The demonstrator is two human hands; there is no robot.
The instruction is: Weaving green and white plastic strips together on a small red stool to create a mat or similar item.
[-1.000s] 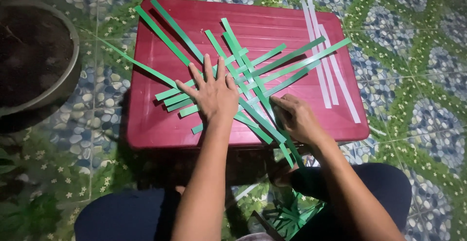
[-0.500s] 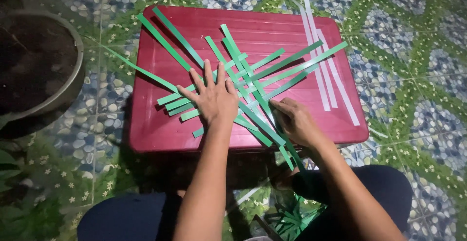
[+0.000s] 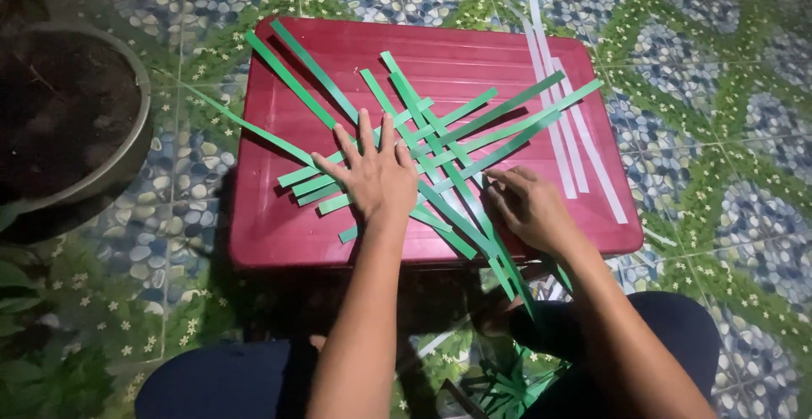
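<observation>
Approx. a dozen flat green paper strips (image 3: 440,144), crossed, exact no. unclear. 3 flat white paper strips (image 3: 568,131). 1 red rectangular plastic lid (image 3: 279,224). 1 round grey metal basin (image 3: 139,144). 2 hands.

Left hand (image 3: 378,178) flat on crossed green strips (image 3: 440,153), right hand (image 3: 531,208) pinching one, red lid (image 3: 279,224)

Thin, flat green paper-like strips (image 3: 440,144) with a matt finish lie across a red moulded plastic lid (image 3: 279,224), its smooth surface lightly glossy. Three matt white strips (image 3: 567,131) of similar stock rest alongside. Glazed pebble-patterned floor tiles (image 3: 719,89) gleam; a dull grey metal basin (image 3: 135,98) looks worn.
</observation>
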